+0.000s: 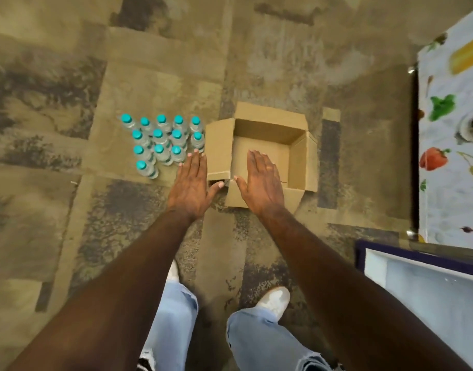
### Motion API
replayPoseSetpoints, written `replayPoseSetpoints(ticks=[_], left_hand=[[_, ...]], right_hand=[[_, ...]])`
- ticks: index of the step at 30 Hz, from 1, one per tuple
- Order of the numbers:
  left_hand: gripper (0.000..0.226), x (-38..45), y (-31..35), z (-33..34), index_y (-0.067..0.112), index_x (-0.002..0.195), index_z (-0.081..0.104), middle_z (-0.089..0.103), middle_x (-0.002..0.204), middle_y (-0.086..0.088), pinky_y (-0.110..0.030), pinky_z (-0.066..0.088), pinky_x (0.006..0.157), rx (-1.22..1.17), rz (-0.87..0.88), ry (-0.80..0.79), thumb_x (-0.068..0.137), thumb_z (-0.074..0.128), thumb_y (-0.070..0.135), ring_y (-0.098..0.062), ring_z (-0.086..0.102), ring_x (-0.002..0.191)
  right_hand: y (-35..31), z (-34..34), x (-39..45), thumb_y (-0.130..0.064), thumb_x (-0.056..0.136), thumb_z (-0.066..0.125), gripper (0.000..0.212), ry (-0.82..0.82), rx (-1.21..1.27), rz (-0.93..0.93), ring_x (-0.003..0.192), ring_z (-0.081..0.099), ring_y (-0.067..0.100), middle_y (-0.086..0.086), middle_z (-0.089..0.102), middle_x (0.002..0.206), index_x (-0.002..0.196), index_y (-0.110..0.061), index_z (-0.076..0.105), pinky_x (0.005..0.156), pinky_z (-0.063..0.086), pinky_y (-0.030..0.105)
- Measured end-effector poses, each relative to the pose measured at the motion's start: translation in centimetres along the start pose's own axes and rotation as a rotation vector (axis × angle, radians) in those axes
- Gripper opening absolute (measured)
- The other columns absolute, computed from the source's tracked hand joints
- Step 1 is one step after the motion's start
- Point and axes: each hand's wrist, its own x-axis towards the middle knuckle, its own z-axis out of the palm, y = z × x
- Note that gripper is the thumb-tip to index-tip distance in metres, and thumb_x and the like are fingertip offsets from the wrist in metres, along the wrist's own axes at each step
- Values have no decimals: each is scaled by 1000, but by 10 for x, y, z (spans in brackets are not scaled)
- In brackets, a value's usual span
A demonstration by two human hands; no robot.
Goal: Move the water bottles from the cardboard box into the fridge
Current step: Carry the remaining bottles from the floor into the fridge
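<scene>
Hands (227,180) flat above cardboard box (264,135).

Both arms reach forward, left hand (191,183) and right hand (260,180) flat, fingers straight

The one camera sits on my head, looking steeply down past my outstretched arms at the floor (56,76) from standing height, wide-angled, with my shoes (274,299) near the bottom edge.
</scene>
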Motion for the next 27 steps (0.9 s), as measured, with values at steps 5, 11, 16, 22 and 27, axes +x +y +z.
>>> replayPoseSetpoints(ticks=[5, 11, 16, 22, 27], left_hand=[[84, 18, -48, 40, 6, 160, -2, -5, 169, -13, -42, 2, 128, -94, -92, -6, 102, 24, 61, -25, -6, 156], [79, 35, -111, 74, 9, 161, 4, 1, 169, -11, -40, 3, 128, -307, -300, 131, 104, 35, 55, -24, -2, 156], [72, 55, -165, 92, 10, 161, 11, 7, 169, -10, -43, 6, 128, -358, -421, 251, 105, 38, 47, -24, 2, 157], [68, 77, -217, 111, 13, 158, 29, 30, 164, -7, -43, 22, 125, -370, -542, 326, 100, 57, 35, -23, 26, 152], [58, 82, -236, 118, 23, 144, 52, 60, 142, -5, -39, 50, 104, -498, -701, 339, 92, 72, 38, -24, 60, 125]], right_hand=[[-31, 51, 41, -47, 103, 42, 73, -12, -36, -85, 153, 16, 28, 11, 19, 165, 159, -11, 14, 125, 14, 44], [-67, 112, 93, -52, 100, 44, 74, -10, -95, -191, 147, 29, 30, 14, 31, 160, 158, -12, 20, 121, 26, 46], [-98, 148, 133, -46, 95, 59, 80, -12, -20, -219, 144, 33, 30, 13, 34, 158, 157, -13, 22, 118, 31, 44], [-124, 176, 172, -31, 96, 63, 70, -16, 33, -245, 140, 39, 30, 12, 41, 155, 155, -15, 31, 114, 37, 42], [-138, 189, 192, -20, 93, 66, 52, 18, 109, -200, 124, 52, 29, 10, 55, 138, 142, -18, 50, 101, 48, 44]])
